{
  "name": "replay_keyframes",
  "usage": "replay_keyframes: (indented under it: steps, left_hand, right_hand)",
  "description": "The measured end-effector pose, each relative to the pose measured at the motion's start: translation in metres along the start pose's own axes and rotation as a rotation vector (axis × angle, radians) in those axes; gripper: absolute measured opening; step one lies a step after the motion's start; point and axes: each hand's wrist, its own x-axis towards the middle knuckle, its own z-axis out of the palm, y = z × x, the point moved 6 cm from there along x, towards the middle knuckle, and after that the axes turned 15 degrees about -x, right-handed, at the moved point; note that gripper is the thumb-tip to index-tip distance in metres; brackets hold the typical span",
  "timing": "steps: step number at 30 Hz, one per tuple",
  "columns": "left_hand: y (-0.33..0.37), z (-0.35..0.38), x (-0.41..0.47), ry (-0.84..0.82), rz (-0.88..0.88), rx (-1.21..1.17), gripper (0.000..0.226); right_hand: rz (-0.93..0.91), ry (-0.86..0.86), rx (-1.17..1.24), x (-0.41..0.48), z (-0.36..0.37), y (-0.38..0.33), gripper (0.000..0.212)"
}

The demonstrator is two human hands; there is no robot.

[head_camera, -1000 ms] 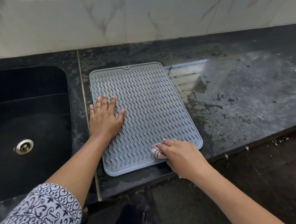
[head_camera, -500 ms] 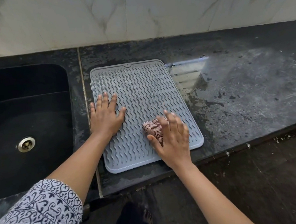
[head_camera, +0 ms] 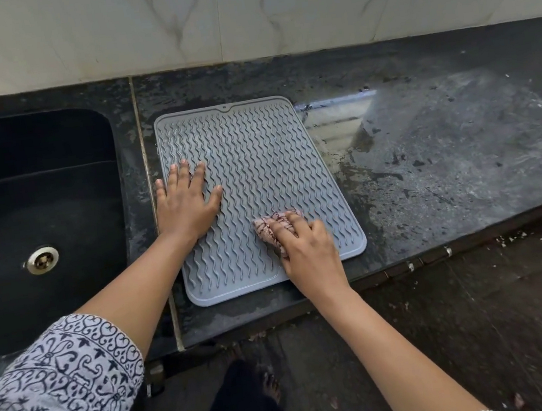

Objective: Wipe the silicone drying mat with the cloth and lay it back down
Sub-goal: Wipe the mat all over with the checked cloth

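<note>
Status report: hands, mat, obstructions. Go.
Left hand flat on mat, pinning it. Right hand gripping cloth on mat's near half. Mat flat on counter; nothing obstructing.

A grey silicone drying mat [head_camera: 255, 152] lies flat on the dark, wet countertop [head_camera: 445, 154]. The left hand [head_camera: 185, 204] presses flat near its nine o'clock edge. The right hand [head_camera: 306, 252] grips a pinkish cloth [head_camera: 269, 228] against the mat toward five o'clock. A black sink [head_camera: 36, 188] sits at the mat's nine o'clock.

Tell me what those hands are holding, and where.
The right hand grips the bunched cloth from above; the left hand only presses flat on the drying mat.
</note>
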Motion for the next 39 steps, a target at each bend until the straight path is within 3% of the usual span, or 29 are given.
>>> replay_keyframes:
  steps: [2, 5, 8, 11, 14, 18, 24, 31, 35, 39]
  left_hand:
    - [0.000, 0.000, 0.000, -0.004, -0.005, -0.004, 0.065]
    - [-0.001, -0.001, 0.000, -0.002, -0.005, -0.007, 0.065]
    - [0.000, -0.001, 0.000, 0.009, 0.005, -0.004, 0.065]
    - [0.000, 0.000, 0.001, 0.006, 0.006, 0.004, 0.066]
    - [0.000, 0.000, 0.001, 0.012, 0.006, 0.002, 0.066]
    - [0.000, 0.000, 0.001, 0.015, 0.005, 0.009, 0.066]
    - [-0.001, 0.000, 0.001, 0.016, 0.002, 0.009, 0.066]
    - [-0.001, 0.000, 0.001, 0.019, 0.001, 0.011, 0.066]
    - [-0.001, 0.000, 0.001, 0.014, 0.003, 0.004, 0.066]
    - [-0.001, 0.000, 0.001, 0.020, 0.007, -0.008, 0.065]
  right_hand:
    - [-0.009, 0.013, -0.033, -0.016, -0.009, 0.002, 0.050]
    - [-0.053, -0.136, -0.016, -0.037, -0.022, 0.006, 0.046]
    - [0.047, -0.317, 0.246, -0.028, -0.038, 0.030, 0.049]
    - [0.162, -0.211, 0.459, 0.018, -0.053, 0.042, 0.050]
    - [0.079, -0.056, 0.311, 0.067, -0.038, 0.024, 0.053]
    - [-0.048, -0.192, 0.044, 0.079, -0.003, 0.009, 0.057]
    - [-0.130, -0.225, 0.024, -0.021, -0.026, 0.016, 0.051]
    - [0.071, -0.189, 0.127, -0.054, -0.035, -0.016, 0.053]
    - [-0.121, -0.112, 0.134, -0.055, -0.043, -0.080, 0.046]
    - [-0.123, -0.092, 0.040, -0.057, -0.043, -0.065, 0.037]
